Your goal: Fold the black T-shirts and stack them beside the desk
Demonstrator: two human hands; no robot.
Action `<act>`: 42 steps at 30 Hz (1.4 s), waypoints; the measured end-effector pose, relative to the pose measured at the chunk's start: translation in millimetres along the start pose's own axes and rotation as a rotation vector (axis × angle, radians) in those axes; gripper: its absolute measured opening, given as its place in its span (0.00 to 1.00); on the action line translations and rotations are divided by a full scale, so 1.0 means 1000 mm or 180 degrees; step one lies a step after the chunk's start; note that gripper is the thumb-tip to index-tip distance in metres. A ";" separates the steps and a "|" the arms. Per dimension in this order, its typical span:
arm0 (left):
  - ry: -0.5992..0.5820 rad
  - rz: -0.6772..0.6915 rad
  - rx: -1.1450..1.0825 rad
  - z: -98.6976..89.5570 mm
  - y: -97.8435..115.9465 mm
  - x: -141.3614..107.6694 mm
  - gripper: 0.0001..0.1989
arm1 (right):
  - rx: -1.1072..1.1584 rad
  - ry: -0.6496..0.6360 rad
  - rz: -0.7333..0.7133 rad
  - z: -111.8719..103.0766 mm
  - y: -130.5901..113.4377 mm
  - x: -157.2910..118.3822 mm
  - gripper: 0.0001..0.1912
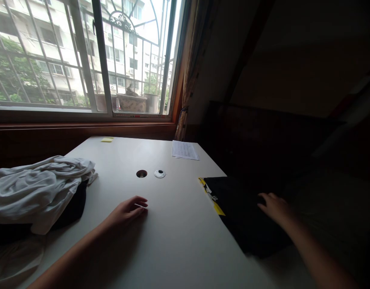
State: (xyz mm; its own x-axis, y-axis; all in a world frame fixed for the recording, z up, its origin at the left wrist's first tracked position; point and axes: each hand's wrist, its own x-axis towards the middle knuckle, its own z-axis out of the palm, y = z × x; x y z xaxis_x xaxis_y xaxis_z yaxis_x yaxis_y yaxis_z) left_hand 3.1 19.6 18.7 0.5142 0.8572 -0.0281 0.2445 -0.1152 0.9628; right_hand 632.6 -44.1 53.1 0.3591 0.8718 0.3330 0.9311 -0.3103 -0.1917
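Observation:
My left hand (133, 208) is over the white table (169, 241), its fingers loosely bent and apart, with nothing in them. On the right side lies a dark folded garment (242, 208) with a yellow and white print along its left edge. My right hand (273, 205) is at the right part of that garment, fingers curved and apart; whether they touch the cloth is hard to see in the shadow. A heap of clothes (43, 184), light grey or white over black, lies at the table's left side.
Sheets of printed paper (185, 150) and a yellow sticky note pad (107, 139) lie near the far edge. A cable hole (141, 174) and a round cap (159, 173) are mid-table. Beyond stand a barred window (133, 60) and a tied curtain (189, 68).

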 end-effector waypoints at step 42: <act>-0.0015 0.0222 0.0588 0.000 0.011 -0.001 0.17 | -0.0088 -0.0002 -0.0794 0.058 -0.179 0.021 0.08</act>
State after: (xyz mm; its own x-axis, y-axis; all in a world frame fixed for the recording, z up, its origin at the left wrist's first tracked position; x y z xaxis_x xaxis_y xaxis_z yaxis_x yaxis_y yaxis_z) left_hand 5.5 17.7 29.5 0.5388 0.8417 0.0355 0.3545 -0.2648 0.8968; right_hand 469.9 52.2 40.7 0.1180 0.9230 0.3662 0.9923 -0.0958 -0.0782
